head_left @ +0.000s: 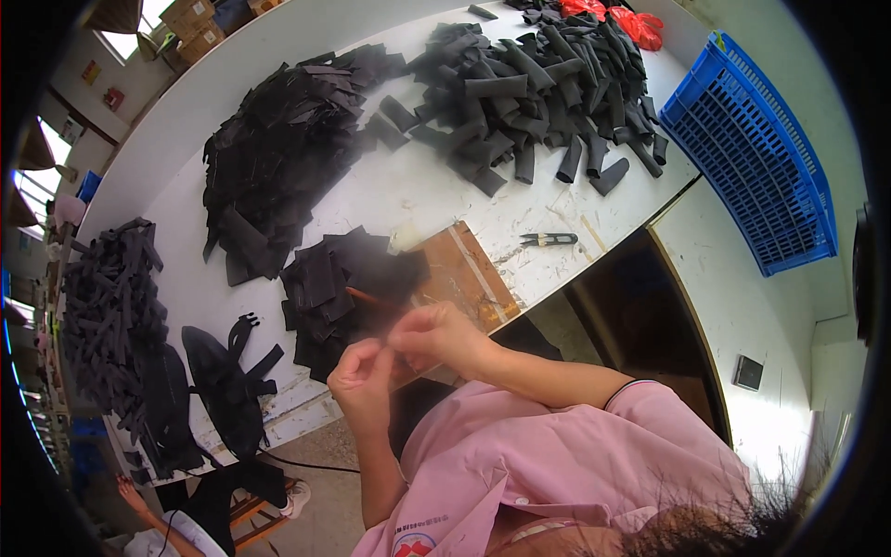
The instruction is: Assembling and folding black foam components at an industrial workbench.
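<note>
Left hand (362, 376) and right hand (432, 336) meet fingertip to fingertip; what is pinched between them is too small to tell. The thin brown stick (369, 298) runs behind the right hand, its near end hidden. The pile of black pieces (339, 283) under the hands is partly covered by them. The blue crate (756, 158) is bent by the lens rim. The red bag (631, 20) is cut off by the top edge. A second person (158, 524) at the lower left is mostly out of the picture. The desk (408, 190) front edge is hidden behind the pink sleeve (557, 455).
</note>
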